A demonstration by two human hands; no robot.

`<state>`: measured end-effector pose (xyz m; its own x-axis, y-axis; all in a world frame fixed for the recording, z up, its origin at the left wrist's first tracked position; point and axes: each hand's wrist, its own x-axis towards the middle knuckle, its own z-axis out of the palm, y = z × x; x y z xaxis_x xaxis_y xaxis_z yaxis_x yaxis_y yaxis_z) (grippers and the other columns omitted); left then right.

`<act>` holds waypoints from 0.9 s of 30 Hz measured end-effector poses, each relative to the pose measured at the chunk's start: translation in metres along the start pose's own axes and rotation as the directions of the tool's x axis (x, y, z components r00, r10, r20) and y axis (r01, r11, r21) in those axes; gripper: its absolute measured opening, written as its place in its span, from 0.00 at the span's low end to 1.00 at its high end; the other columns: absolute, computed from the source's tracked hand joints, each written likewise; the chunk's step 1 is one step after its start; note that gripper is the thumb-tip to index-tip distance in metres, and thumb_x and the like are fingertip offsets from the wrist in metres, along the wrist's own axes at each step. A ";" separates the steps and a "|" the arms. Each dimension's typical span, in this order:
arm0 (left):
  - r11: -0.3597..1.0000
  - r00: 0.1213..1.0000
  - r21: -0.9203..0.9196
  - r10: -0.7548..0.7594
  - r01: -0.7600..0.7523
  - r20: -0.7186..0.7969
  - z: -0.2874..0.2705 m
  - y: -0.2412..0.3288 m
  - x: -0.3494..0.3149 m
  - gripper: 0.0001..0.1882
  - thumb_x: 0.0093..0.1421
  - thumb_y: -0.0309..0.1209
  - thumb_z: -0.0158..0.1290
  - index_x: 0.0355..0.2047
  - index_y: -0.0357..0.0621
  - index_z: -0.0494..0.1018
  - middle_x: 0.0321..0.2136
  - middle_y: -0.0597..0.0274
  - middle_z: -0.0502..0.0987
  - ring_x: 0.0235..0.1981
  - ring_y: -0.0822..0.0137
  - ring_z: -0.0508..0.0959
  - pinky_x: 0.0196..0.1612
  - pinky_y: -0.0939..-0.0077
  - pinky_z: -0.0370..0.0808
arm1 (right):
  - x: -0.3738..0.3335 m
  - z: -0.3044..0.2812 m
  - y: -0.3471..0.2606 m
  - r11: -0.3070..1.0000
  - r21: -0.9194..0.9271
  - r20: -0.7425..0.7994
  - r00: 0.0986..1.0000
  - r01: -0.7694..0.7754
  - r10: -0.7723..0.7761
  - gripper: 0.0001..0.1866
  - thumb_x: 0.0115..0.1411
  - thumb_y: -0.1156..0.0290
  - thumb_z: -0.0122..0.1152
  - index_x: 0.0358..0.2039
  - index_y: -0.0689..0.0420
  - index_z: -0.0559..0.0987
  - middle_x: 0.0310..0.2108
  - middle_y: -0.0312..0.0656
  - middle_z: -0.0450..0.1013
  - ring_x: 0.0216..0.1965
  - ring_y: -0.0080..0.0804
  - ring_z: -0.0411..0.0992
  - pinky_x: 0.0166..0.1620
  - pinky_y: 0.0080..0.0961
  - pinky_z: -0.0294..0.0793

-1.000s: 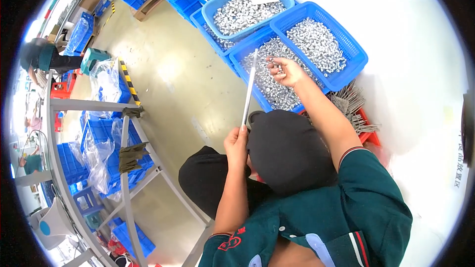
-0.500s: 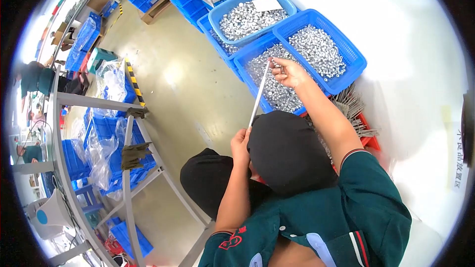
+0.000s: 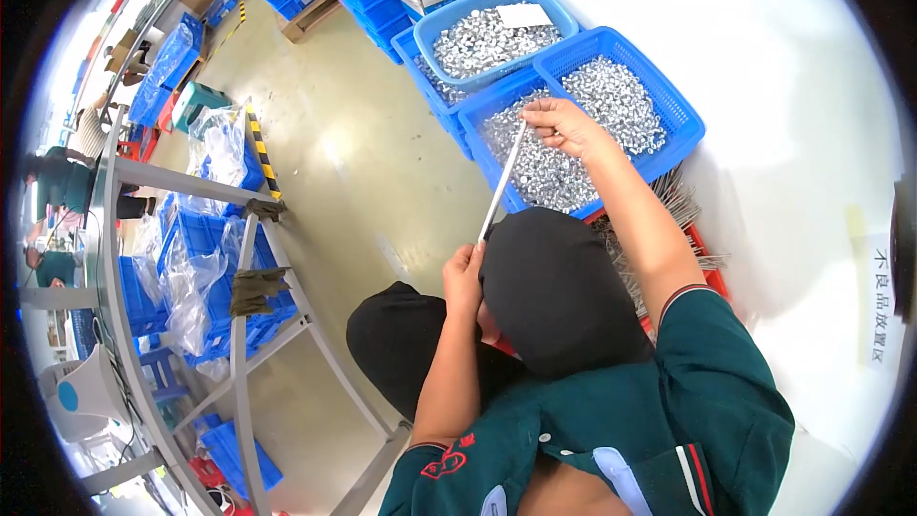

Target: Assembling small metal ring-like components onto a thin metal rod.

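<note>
A thin, straight silvery rod slants between my two hands, above my knee. My left hand is closed around its lower end. The fingertips of my right hand pinch at the upper end, with the other fingers curled in. Whether a small metal part sits between those fingertips is too small to tell. Under my right hand stands a blue plastic basket holding many small shiny metal parts that look like nuts. A second blue basket beside it, to the right, holds similar parts.
A lighter blue tub of metal parts, with a white card, stands behind the baskets. Thin metal rods lie in a red bin at the right. A grey metal frame stands left, near blue crates. Another person is far left.
My right hand's fingers have shifted slightly and close more tightly at the rod's upper end. The view has moved a little; the left hand keeps its hold.
</note>
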<state>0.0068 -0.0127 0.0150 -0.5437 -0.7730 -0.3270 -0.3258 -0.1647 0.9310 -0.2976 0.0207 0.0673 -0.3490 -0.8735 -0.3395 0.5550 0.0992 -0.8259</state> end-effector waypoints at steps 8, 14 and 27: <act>0.972 0.989 0.200 0.138 -0.125 -0.055 0.005 0.015 -0.004 0.18 0.57 0.42 0.49 0.24 0.37 0.70 0.13 0.57 0.67 0.17 0.71 0.65 0.24 0.74 0.64 | -0.008 0.006 -0.019 0.946 -0.304 -0.017 0.993 -0.114 0.114 0.09 0.49 0.69 0.62 0.27 0.60 0.73 0.14 0.27 0.59 0.11 0.11 0.48 0.13 0.11 0.41; 0.961 0.984 0.255 0.137 -0.105 -0.111 0.007 0.020 0.004 0.19 0.57 0.44 0.47 0.23 0.38 0.70 0.14 0.57 0.67 0.18 0.69 0.67 0.24 0.72 0.64 | -0.017 0.028 0.009 0.987 -0.129 0.062 0.993 -0.092 0.101 0.12 0.55 0.65 0.57 0.30 0.62 0.73 0.20 0.32 0.62 0.15 0.11 0.52 0.12 0.08 0.45; 0.994 0.993 0.077 0.089 -0.083 -0.076 0.004 0.005 0.004 0.18 0.57 0.40 0.50 0.20 0.35 0.68 0.12 0.62 0.63 0.17 0.75 0.61 0.22 0.74 0.62 | 0.005 -0.002 0.007 0.845 0.504 0.059 0.983 -0.178 0.171 0.13 0.57 0.65 0.54 0.33 0.62 0.68 0.21 0.36 0.62 0.14 0.14 0.54 0.11 0.08 0.49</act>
<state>0.0002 -0.0143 0.0182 -0.5103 -0.8288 -0.2298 -0.3380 -0.0524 0.9397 -0.2974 0.0175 0.0591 -0.2033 -0.8702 -0.4487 0.9116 -0.0010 -0.4112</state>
